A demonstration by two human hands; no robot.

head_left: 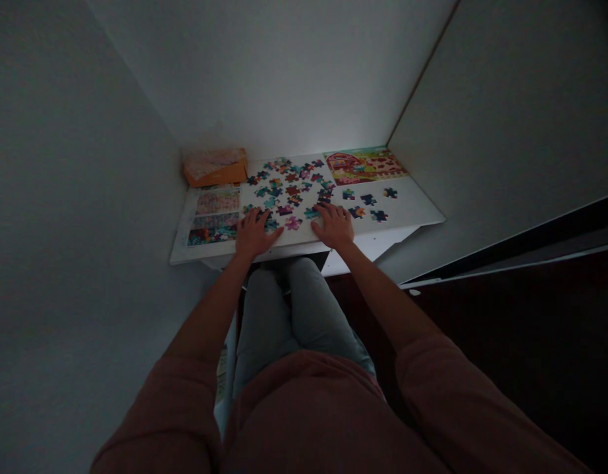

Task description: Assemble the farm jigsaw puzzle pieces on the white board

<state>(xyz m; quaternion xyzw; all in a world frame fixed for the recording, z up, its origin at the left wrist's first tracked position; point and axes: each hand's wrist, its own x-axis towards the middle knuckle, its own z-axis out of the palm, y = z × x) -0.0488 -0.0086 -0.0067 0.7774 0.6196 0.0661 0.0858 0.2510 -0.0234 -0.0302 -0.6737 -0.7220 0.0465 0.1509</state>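
Note:
My left hand (255,235) rests with fingers spread near the front edge of the table, beside dark and teal jigsaw pieces (271,224). My right hand (335,225) lies with fingers apart, its thumb and fingertips next to a teal jigsaw piece (311,212). Between the two hands lies a pink jigsaw piece (294,223), with a purple piece (284,210) just behind it. Several more loose pieces (292,191) spread towards the wall. A few dark pieces, one of them a blue-black piece (379,216), lie apart to the right of my right hand.
The white table (412,204) stands against the walls. An orange box (217,169) sits at its back left, above printed picture sheets (215,214). A farm picture (365,165) with a red barn lies at the back right. My legs (278,316) are below the front edge.

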